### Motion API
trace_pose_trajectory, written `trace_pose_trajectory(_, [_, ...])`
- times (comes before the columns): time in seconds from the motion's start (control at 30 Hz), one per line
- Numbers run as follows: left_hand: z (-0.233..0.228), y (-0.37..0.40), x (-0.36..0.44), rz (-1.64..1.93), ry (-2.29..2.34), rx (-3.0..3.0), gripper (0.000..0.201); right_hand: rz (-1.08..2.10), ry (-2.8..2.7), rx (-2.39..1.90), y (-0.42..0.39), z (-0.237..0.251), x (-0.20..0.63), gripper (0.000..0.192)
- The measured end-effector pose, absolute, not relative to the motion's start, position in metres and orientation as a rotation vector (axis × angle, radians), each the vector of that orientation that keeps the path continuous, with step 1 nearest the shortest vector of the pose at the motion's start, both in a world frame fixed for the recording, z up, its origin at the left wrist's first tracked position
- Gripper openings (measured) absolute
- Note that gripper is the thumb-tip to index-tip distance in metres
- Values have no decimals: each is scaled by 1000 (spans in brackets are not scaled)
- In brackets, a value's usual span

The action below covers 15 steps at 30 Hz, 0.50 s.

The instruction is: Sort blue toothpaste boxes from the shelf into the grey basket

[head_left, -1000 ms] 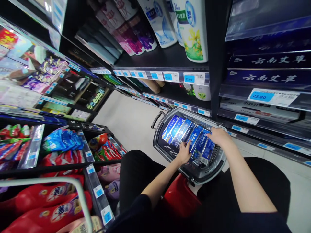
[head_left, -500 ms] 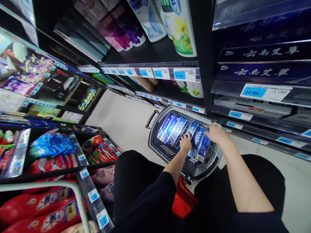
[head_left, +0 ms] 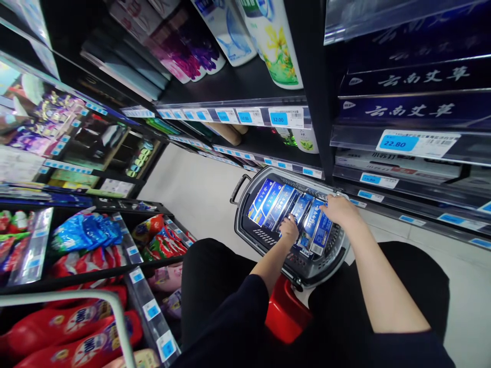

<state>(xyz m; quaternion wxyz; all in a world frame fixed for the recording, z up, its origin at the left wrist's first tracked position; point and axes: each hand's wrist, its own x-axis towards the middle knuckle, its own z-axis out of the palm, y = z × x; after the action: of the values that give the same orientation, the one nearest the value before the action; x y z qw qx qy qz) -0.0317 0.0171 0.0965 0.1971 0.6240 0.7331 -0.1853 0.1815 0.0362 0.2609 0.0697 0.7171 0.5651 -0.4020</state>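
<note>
The grey basket [head_left: 251, 225] sat at about one o'clock from the person's knees, above a red stool [head_left: 286, 312], and carried a row of blue cartons [head_left: 274, 204] laid side by side. The left hand [head_left: 289, 228] rested on the cartons at the basket's centre, fingers curled down over their near ends, while the right hand [head_left: 339, 210] lay at the three o'clock end of the row, fingers bent over the outermost cartons; whether either hand actually gripped a carton could not be determined. Shelves with blue price tags [head_left: 286, 117] stood at twelve o'clock, and red detergent bags [head_left: 69, 340] lay at eight o'clock.

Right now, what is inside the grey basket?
The grey basket holds blue boxes in a row. Left hand and right hand cover some; anything beneath is hidden.
</note>
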Motion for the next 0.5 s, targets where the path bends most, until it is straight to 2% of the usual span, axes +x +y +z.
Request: trace_pose_trajectory(0.5, [91, 23, -27, -1085, 1933, 2012, 54, -1181, 1734, 2169, 32, 263, 182, 42])
